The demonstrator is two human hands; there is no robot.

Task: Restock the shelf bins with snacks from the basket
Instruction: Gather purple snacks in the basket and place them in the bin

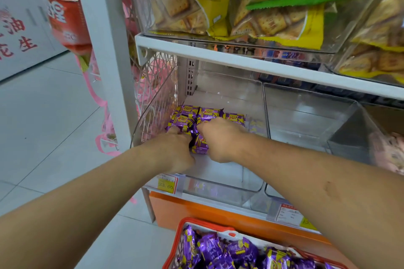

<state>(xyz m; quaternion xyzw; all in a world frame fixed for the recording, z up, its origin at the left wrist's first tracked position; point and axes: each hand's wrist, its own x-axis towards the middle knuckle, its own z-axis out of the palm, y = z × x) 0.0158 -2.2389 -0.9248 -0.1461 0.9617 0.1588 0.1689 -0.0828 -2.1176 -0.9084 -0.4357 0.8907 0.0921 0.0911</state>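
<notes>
Purple snack packs [200, 145] in both hands

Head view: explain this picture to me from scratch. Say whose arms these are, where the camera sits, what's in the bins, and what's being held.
There is no machine here. A person wears the camera on the head, so it looks down along both bare arms. The left hand and right hand reach into a clear bin on a shop shelf, setting purple snacks in rows. Each hand seems to grip a packet, though the fingers are hidden. The neighbouring bin looks empty. Below, a red basket holds more purple snacks. Cracker packs fill the bins above.
</notes>
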